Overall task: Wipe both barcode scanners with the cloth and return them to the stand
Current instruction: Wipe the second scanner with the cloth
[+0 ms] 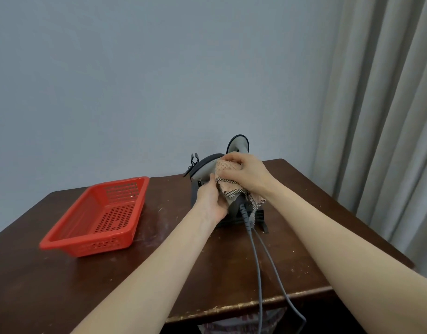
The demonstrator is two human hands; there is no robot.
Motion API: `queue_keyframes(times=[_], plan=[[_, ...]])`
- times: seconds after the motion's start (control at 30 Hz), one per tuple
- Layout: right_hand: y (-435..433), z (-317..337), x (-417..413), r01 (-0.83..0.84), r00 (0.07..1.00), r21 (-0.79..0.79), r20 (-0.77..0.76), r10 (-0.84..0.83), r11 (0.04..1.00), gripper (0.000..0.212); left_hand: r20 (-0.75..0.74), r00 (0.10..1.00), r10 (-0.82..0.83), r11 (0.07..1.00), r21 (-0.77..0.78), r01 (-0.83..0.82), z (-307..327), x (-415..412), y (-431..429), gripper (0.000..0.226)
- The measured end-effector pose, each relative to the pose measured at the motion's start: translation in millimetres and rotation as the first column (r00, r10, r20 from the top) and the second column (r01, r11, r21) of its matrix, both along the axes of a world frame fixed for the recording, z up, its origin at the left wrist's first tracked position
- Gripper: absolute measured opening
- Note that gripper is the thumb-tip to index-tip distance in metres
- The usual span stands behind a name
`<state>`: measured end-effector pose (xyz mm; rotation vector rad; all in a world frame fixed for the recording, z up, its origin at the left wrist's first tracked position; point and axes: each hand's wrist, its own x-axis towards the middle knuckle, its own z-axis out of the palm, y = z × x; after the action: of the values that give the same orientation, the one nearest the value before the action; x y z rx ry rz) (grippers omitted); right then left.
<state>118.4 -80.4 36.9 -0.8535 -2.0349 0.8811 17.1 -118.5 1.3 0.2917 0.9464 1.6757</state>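
Head view: The left hand curls round the handle of the near scanner, over the stand toward the far edge of the tabletop. The right hand bunches the cloth against the scanner body, fingers curled into the fabric. The second scanner stands upright just behind, apparently in the stand. Two cables trail over the near edge. A red basket lies toward the left edge.

Handling: the scanner is probably light, rigid, smooth plastic. Hold it by the handle. Expect cable drag. The cloth is soft and conforms readily.
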Motion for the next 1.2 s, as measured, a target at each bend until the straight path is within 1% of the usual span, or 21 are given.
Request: queue_keyframes(times=[0.1, 0.17, 0.23, 0.33, 0.4, 0.47, 0.57, 0.63, 0.7, 0.77, 0.87, 0.9, 0.97, 1.0, 1.03, 1.1, 1.13, 1.2], plan=[[-1.4, -1.1, -1.3, -0.022, 1.000, -0.024, 0.019, 0.023, 0.999, 0.026, 0.036, 0.999, -0.013, 1.000, -0.003, 0.013, 7.7, -1.0, -4.9, 0.031], [-6.1, 2.1, 1.0, -0.110, 0.994, -0.009, 0.027, 0.110, 0.994, 0.018, 0.026, 0.999, -0.023, 0.999, -0.022, 0.024, 11.2, -2.5, -7.1, 0.033], [-11.6, 5.4, 3.1, -0.211, 0.977, 0.027, 0.043, 0.210, 0.977, 0.017, 0.015, 1.000, -0.022, 1.000, -0.019, 0.022, 11.3, -5.9, -6.5, 0.035], [-17.4, 5.8, 8.1, -0.244, 0.965, -0.051, 0.090, 0.248, 0.968, 0.020, 0.033, 0.999, -0.032, 0.999, -0.031, 0.033, 7.5, -12.4, -2.0, 0.038], [-15.9, 2.9, 9.2, -0.226, 0.965, -0.079, 0.119, 0.234, 0.971, 0.017, 0.042, 0.999, -0.028, 0.999, -0.039, 0.029, 6.3, -11.7, -2.1, 0.036], [-13.0, 1.1, 8.8, -0.183, 0.975, -0.064, 0.113, 0.189, 0.981, 0.012, 0.022, 1.000, -0.022, 0.999, -0.047, 0.023, 3.8, -10.4, -1.6, 0.034], [-8.7, 1.8, 6.8, -0.169, 0.985, 0.036, 0.043, 0.167, 0.985, 0.012, -0.004, 1.000, 0.000, 1.000, -0.027, 0.000, 3.6, -9.9, -0.4, 0.030], [-6.4, 2.9, 3.8, -0.132, 0.991, 0.103, 0.019, 0.131, 0.986, 0.016, -0.015, 1.000, -0.014, 1.000, -0.012, 0.013, 5.1, -6.9, -2.2, 0.028], [-5.4, 2.7, 0.9, -0.061, 0.998, 0.103, -0.021, 0.063, 0.993, 0.023, -0.027, 1.000, -0.014, 1.000, 0.000, 0.014, 5.7, -5.1, -3.1, 0.026], [-5.7, 1.8, -0.3, -0.038, 0.998, 0.095, -0.046, 0.043, 0.995, 0.022, 0.006, 1.000, -0.015, 1.000, 0.002, 0.015, 6.0, -7.0, -2.8, 0.029], [-4.7, 0.0, 3.4, -0.098, 0.994, 0.031, -0.045, 0.099, 0.995, 0.010, 0.095, 0.995, -0.038, 0.999, 0.033, 0.035, 8.6, -13.7, 0.8, 0.039], [-4.0, -0.3, 5.5, -0.114, 0.992, -0.001, -0.059, 0.114, 0.993, 0.013, 0.090, 0.995, -0.032, 0.999, 0.041, 0.028, 9.5, -15.7, 2.3, 0.040], [-4.5, 0.1, 10.3, -0.150, 0.985, -0.092, -0.096, 0.141, 0.984, 0.011, 0.078, 0.997, -0.018, 0.999, 0.052, 0.014, 9.4, -18.2, 5.1, 0.040], [-5.1, 0.4, 13.2, -0.183, 0.980, -0.134, -0.105, 0.169, 0.974, 0.013, 0.083, 0.997, -0.011, 0.998, 0.055, 0.006, 8.4, -19.5, 6.0, 0.040], [-5.7, 0.4, 16.2, -0.226, 0.971, -0.164, -0.110, 0.210, 0.960, 0.020, 0.083, 0.997, -0.004, 0.999, 0.051, 0.000, 8.0, -20.0, 5.9, 0.041], [-5.0, -0.2, 20.0, -0.273, 0.962, -0.215, -0.065, 0.265, 0.938, 0.038, 0.082, 0.997, -0.010, 0.999, 0.032, 0.008, 7.3, -21.3, 4.3, 0.043], [-3.0, -1.0, 21.7, -0.268, 0.963, -0.237, -0.041, 0.266, 0.934, 0.044, 0.097, 0.995, -0.023, 0.999, 0.030, 0.021, 7.4, -21.2, 2.9, 0.044], [3.5, -1.4, 22.2, -0.225, 0.974, -0.258, -0.086, 0.210, 0.939, 0.044, 0.145, 0.989, -0.040, 0.999, 0.026, 0.037, 7.3, -21.8, 2.2, 0.046]])
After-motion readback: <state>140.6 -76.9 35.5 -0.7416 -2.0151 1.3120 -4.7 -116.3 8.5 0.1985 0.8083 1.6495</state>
